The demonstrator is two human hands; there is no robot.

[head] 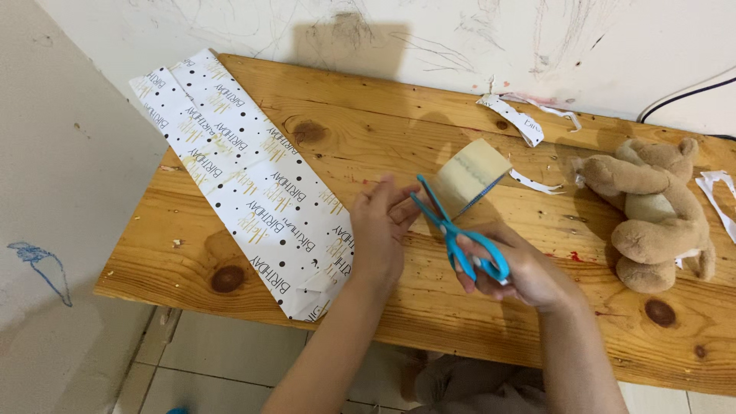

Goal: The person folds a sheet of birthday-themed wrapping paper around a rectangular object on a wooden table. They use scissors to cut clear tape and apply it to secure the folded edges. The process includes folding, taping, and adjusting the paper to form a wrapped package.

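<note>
Knotty wooden table (pixel 399 115), paper-littered, against scribbled white wall (pixel 475 38).

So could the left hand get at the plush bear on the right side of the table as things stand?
Probably not directly: the left hand rests by the wrapping paper, and the right hand, holding blue scissors, lies between it and the plush bear.

The scissors (pixel 460 234) are bright blue. The wrapping paper (pixel 245 176) on the left is white with black dots and gold writing. The teddy bear (pixel 655 211) is light brown. The desk (pixel 475 322) is yellow-brown wood with dark knots.
</note>
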